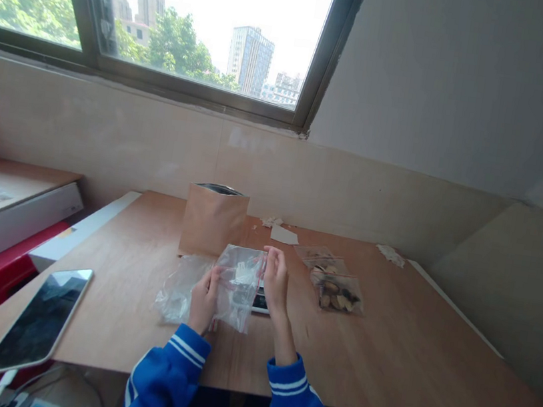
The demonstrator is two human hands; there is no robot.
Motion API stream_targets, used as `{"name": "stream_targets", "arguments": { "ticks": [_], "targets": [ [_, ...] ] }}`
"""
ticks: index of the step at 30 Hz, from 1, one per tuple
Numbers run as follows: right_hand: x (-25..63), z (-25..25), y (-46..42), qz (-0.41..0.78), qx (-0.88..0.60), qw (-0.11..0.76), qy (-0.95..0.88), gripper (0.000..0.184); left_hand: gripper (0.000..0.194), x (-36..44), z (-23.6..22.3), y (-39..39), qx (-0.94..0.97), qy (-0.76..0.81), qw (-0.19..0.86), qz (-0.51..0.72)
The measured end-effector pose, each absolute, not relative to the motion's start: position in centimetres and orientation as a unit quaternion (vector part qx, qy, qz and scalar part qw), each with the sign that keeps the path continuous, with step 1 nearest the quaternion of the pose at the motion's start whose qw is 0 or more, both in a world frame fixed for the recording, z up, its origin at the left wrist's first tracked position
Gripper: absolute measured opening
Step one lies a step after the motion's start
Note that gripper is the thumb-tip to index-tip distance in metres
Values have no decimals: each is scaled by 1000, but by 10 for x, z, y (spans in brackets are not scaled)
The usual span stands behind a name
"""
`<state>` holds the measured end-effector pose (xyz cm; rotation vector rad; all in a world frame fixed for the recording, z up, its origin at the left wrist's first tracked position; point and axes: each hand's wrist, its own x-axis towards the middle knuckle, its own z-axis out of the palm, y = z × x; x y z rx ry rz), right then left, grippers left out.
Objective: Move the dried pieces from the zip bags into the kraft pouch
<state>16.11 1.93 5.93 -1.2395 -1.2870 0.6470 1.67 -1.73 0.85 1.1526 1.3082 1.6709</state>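
A clear zip-lock bag (237, 296) hangs between my two hands above the table. My left hand (204, 296) pinches its left side, and the fingers of my right hand (275, 278) are closed on its upper right edge, by the reddish zip line. The bag looks flat, with nothing visible inside. Behind it lies a digital scale (262, 302), mostly hidden by the bag and my right hand. More clear plastic bags (177, 292) lie crumpled on the table just left of my left hand.
A brown paper pouch (213, 222) stands open at the back. Zip-lock bags with dried brown slices (337, 295) lie at the right. White scraps (284, 234) are near the wall. A tablet (40, 319) with a cable overhangs the table's (406, 357) front left edge.
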Motion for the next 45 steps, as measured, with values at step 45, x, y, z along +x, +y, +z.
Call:
{"name": "stream_targets", "arguments": {
  "ticks": [45],
  "targets": [
    [227,49,-87,275,-536,659,-452,42,66,31,36,-71,754,445,165,455]
  ]
}}
